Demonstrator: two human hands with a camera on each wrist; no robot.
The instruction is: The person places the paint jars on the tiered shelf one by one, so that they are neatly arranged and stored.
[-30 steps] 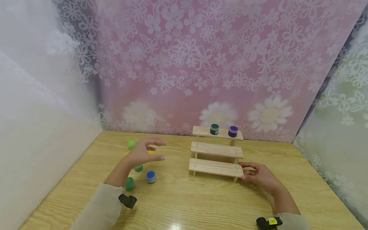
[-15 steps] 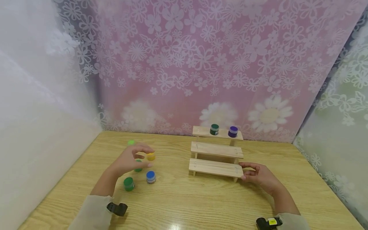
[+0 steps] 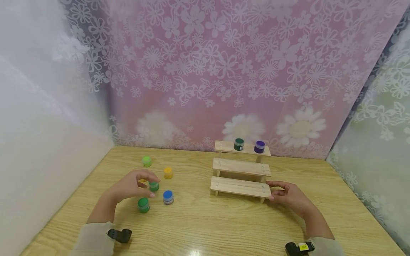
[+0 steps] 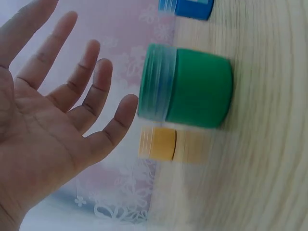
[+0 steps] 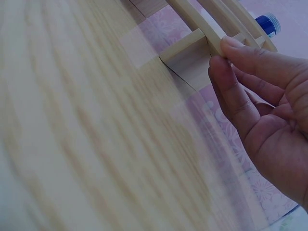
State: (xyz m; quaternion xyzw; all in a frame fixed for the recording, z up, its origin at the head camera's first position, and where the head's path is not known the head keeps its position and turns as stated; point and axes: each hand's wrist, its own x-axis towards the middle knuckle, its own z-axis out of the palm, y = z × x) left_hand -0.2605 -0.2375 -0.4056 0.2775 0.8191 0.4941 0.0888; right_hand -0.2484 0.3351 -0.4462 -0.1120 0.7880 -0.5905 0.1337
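My left hand (image 3: 130, 185), fingers spread and slightly bent, hovers over the jars at the left, holding nothing. Closest to it are a green paint jar (image 3: 154, 186), another green jar (image 3: 143, 205) and a partly covered orange jar (image 3: 142, 180). A big green jar (image 4: 197, 89) stands beside the fingertips in the left wrist view. My right hand (image 3: 289, 197) pinches the right end of the bottom step of a three-step wooden stand (image 3: 240, 186), thumb and index finger at the board's edge (image 5: 192, 17). Dark green (image 3: 238, 144) and purple (image 3: 259, 147) jars stand on the top step.
A blue jar (image 3: 168, 197), a yellow jar (image 3: 168, 173) and a light green jar (image 3: 146, 161) also stand on the wood-grain table (image 3: 198, 220). A pink floral curtain (image 3: 192, 71) rises behind the table, with pale sheets at both sides.
My left hand has moved left and toward me, from beyond the yellow jar to the green jars, uncovering the yellow and light green ones. My right hand stays on the stand.
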